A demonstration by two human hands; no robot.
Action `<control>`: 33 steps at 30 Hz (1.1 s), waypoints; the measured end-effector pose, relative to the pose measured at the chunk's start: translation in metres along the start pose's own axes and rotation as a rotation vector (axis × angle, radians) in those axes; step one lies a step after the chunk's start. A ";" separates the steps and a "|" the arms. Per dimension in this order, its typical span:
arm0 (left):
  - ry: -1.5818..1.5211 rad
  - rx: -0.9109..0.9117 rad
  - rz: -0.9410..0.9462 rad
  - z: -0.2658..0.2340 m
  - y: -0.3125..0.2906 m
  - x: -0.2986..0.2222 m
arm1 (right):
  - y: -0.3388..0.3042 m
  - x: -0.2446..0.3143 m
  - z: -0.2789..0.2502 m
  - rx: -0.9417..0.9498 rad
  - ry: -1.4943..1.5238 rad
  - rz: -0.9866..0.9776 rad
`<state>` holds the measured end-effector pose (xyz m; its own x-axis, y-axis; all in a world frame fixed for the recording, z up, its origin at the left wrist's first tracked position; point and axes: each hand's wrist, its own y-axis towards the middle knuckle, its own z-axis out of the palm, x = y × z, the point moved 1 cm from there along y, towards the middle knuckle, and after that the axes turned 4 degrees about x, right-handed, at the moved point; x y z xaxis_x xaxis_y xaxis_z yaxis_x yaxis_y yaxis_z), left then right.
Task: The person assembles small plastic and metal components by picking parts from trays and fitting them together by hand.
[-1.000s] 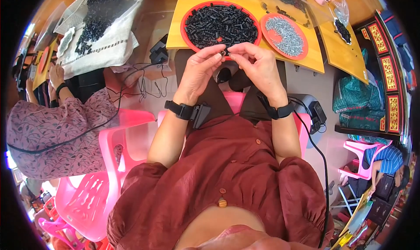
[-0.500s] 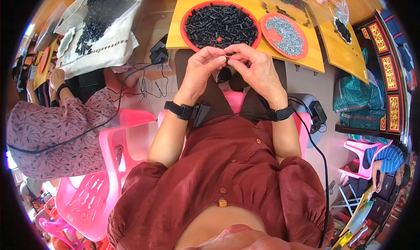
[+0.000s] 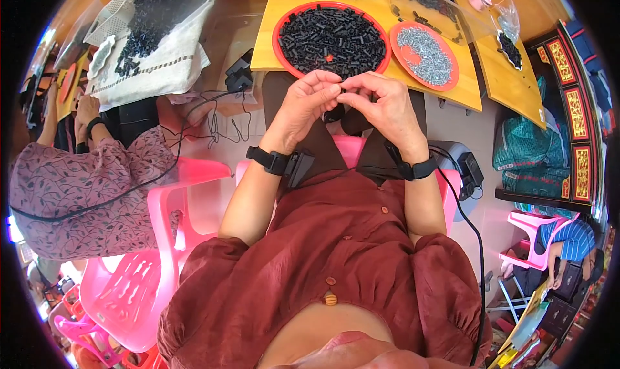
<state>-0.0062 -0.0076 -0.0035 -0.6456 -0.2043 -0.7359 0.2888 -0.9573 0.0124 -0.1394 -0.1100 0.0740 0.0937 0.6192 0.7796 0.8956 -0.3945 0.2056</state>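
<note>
My left hand (image 3: 310, 102) and my right hand (image 3: 385, 104) meet fingertip to fingertip just in front of the near rim of a red round tray (image 3: 276, 44). Both hands are closed in a pinch, thumbs against forefingers. Between them they hold a small black plastic part, now almost wholly covered by the fingers. The tray is heaped with many short black plastic parts (image 3: 329, 40), with one small orange-red spot among them. Right of it lies an orange-red plate (image 3: 405, 62) with small silvery metal pieces (image 3: 429, 56).
The yellow wooden table (image 3: 265, 52) ends just beyond my knees. At left, a person in patterned clothing (image 3: 90, 188) sits by a cloth-covered table (image 3: 155, 78) piled with black parts. A pink chair (image 3: 171, 207) stands beside me. Black cables (image 3: 475, 233) run along my right side.
My hands stay together and the fingertips have closed further over the small black part, which showed more before. The whole view has shifted slightly.
</note>
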 end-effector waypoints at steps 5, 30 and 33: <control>-0.176 0.004 -0.008 -0.001 0.001 0.000 | 0.003 -0.002 0.011 -0.216 0.058 -0.035; -0.221 -0.135 0.041 -0.011 0.003 -0.001 | 0.099 -0.064 0.005 -0.141 -0.405 -0.057; -0.231 -0.158 0.037 -0.010 0.002 -0.002 | 0.120 -0.076 0.008 -0.080 -0.457 0.023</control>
<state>0.0031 -0.0074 -0.0090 -0.7714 -0.2975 -0.5626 0.4105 -0.9081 -0.0826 -0.0354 -0.1992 0.0345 0.3114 0.8384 0.4472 0.8561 -0.4518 0.2508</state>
